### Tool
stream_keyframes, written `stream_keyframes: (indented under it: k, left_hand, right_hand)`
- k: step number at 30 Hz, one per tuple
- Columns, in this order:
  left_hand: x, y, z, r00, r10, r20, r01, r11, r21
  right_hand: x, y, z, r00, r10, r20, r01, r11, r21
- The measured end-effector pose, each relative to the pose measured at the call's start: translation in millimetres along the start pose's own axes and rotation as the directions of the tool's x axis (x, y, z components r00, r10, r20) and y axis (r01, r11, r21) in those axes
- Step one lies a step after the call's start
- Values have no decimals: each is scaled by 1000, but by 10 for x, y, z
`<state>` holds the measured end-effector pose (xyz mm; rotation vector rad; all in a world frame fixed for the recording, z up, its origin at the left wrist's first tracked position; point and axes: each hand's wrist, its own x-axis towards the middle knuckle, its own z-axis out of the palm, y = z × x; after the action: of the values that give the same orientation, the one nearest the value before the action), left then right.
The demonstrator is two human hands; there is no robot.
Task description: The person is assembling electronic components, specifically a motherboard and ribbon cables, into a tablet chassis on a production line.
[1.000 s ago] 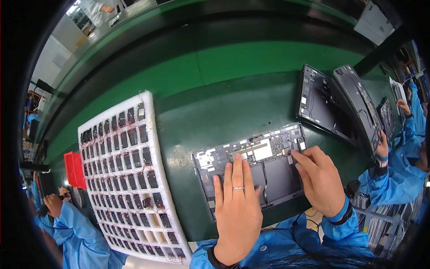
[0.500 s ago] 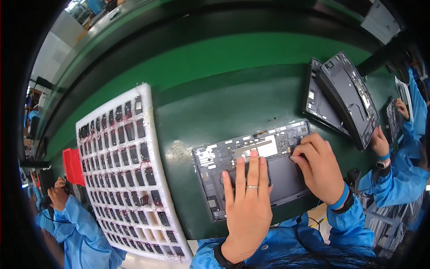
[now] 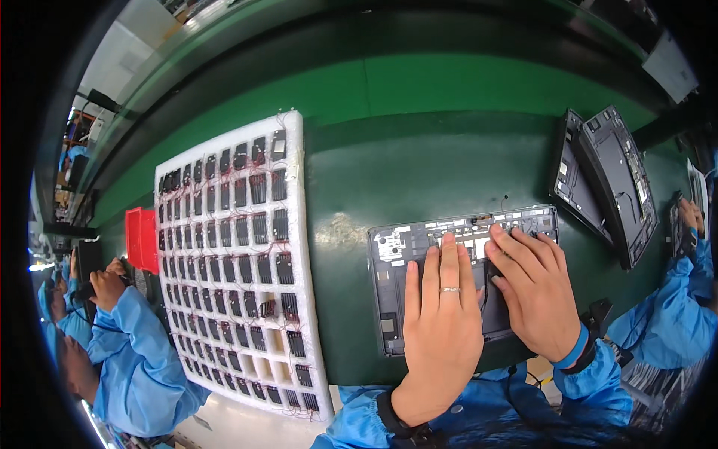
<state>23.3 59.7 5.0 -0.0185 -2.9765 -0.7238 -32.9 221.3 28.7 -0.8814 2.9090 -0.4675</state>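
Laptop chassis [image 3: 497, 322] lies open on the green bench [image 3: 419, 165], directly beneath both hands. Left hand [image 3: 443, 325]: flat, fingers extended over the chassis's left-centre area. Right hand [image 3: 537, 292]: fingers spread, fingertips at the upper circuit board [image 3: 479, 244]. The hands are side by side, slightly apart, with neither visibly clamped on a part; anything beneath the fingers is hidden. Step in hand, as judged: steadying the chassis and pressing or seating something along the board. Any next move calls for even fingertip pressure, then a straight lift clear of the board. Left of the chassis, a white foam tray [image 3: 301, 224] carries black components [image 3: 282, 226] with red wires; a red bin [image 3: 140, 241] stands beyond it. On the right, two further open chassis [image 3: 628, 191] overlap.
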Motion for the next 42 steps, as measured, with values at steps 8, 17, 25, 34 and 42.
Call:
stream_keyframes:
  k: [8,17,25,34,42]
  left_hand:
    - [-468,-290,-534,994,-44,100,62,980,-191]
    - [-427,-365,-531,991,-133,11,133,977,-165]
    - [-171,-116,-204,996,-85,1,85,996,-20]
    - [-199,-362,-418,986,-108,-128,89,985,-147]
    - [-216,-617,-521,958,-258,-122,228,949,-217]
  right_hand:
    - [-356,253,-112,971,198,-135,-147,936,319]
    - [-396,147,-68,984,164,-73,-145,966,216]
    - [-293,-107,-143,992,103,-71,-82,965,248]
    - [-371,-966,8,704,45,-709,710,-21,704]
    - [-365,-949,-30,776,-24,-631,630,-24,776]
